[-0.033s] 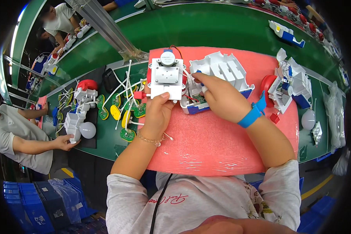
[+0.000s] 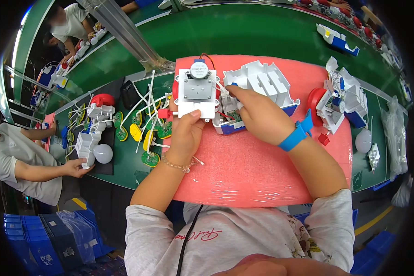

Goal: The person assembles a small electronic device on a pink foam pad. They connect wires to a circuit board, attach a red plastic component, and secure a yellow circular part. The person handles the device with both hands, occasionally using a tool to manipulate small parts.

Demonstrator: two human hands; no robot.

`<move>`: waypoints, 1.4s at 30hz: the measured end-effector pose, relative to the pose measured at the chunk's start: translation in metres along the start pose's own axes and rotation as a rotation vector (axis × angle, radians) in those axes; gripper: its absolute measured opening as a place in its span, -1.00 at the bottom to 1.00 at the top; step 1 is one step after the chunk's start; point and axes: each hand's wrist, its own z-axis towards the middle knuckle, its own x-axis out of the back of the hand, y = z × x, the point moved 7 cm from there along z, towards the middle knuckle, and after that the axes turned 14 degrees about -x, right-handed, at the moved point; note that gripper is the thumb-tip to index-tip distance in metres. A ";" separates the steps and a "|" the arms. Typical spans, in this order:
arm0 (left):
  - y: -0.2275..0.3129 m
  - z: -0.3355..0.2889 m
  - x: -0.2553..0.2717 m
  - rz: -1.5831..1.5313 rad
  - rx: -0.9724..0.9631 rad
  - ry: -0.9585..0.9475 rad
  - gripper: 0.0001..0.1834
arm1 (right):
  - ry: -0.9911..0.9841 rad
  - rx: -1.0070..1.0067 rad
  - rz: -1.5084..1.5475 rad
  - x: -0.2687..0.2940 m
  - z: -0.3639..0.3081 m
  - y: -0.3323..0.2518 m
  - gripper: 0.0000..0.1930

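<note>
My left hand (image 2: 188, 129) is closed on the lower edge of a white plastic motor assembly (image 2: 196, 109), its thumb on the front. A round silver motor (image 2: 198, 70) and a grey metal plate sit on the assembly, with red parts at its sides. Just to the right lies an open white-and-blue plastic housing (image 2: 262, 83) with ribbed compartments, wires and a green circuit board (image 2: 235, 115). Over the housing's left part is my right hand (image 2: 262, 110), fingers bent in among the wires beside a small blue part. Its fingertips are partly hidden, so what they pinch cannot be made out.
A pink foam mat (image 2: 248, 170) lies under the work. Left of it are several green-and-yellow circuit boards (image 2: 151, 158) with white cables. Another opened unit (image 2: 331, 110) with a red part stands right, near a white bulb-shaped piece (image 2: 363, 140). A co-worker (image 2: 37, 170) handles similar parts at left.
My right hand has shifted very slightly over the housing, and its fingers have closed in a little. The motor assembly in my left hand has barely moved.
</note>
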 end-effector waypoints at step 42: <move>0.018 -0.001 -0.003 0.005 -0.175 -0.080 -0.17 | -0.307 0.028 -0.356 -0.020 0.014 -0.035 -0.81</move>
